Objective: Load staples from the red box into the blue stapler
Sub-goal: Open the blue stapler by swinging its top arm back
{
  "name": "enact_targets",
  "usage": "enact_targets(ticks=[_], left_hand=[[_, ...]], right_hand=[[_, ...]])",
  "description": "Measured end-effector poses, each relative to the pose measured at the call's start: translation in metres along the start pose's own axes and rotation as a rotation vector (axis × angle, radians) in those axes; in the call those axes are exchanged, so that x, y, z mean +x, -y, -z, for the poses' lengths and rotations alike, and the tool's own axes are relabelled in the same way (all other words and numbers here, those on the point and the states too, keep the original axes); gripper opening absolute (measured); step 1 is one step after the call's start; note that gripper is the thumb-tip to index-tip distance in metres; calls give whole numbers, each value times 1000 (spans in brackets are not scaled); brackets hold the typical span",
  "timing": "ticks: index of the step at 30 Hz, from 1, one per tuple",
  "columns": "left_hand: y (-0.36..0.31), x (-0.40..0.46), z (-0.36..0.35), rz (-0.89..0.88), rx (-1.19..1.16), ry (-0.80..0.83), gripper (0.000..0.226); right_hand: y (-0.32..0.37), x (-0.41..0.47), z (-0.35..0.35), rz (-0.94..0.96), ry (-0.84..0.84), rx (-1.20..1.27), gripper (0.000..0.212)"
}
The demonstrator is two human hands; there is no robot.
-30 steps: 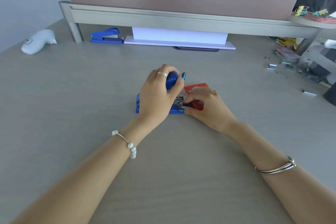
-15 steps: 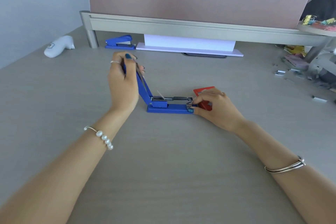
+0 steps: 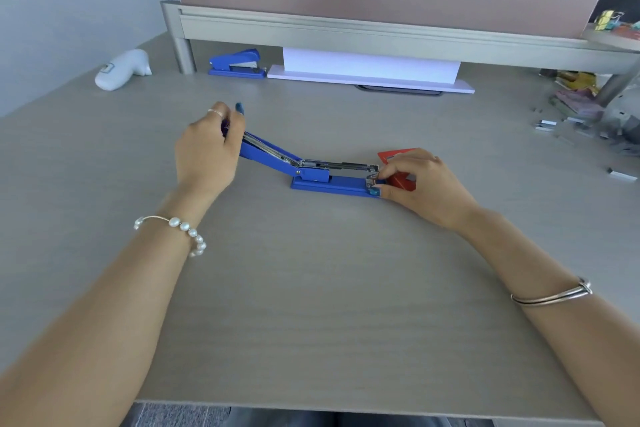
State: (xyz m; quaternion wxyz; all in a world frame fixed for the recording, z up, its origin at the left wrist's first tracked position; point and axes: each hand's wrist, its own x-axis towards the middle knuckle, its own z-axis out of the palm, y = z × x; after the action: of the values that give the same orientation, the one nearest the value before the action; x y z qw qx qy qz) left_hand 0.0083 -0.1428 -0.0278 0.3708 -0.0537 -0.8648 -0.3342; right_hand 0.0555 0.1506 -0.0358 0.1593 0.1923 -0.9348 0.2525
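Desk [image 3: 311, 305]: It is big, flat and grey. Everything sits on it, so I can press down without things sliding.
Blue stapler [image 3: 332, 185]: It lies in the middle of the desk, and its base is flat. The lid is swung far back to my left, so the metal track on top is open.
My left hand [image 3: 206, 152]: It is closed around the end of the lid. I should hold the lid back so it does not snap shut on my fingers.
My right hand [image 3: 420, 180]: Its fingertips pinch the front end of the stapler to hold it steady. I cannot tell if it holds any staples; that spot is too small to see.
Red box [image 3: 398, 168]: It sits just behind my right hand, touching it, and my hand hides part of it.
How to do it well: Keep the base still, then pick one strip from the box and lay it straight in the track, legs down.
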Motion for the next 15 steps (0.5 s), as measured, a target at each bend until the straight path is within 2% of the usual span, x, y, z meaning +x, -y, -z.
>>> enact_targets(ticks=[3,7,15], left_hand=[[3,2,6,-91,153,91,37],[7,2,5,-49,225,209,43],[17,1,0,-80,210,329,37]], right_hand=[[-1,-1,0,25,-6,1,11],[0,-3,5,1,0,38,14],[-7,-7,19,-65,28,-123,54]])
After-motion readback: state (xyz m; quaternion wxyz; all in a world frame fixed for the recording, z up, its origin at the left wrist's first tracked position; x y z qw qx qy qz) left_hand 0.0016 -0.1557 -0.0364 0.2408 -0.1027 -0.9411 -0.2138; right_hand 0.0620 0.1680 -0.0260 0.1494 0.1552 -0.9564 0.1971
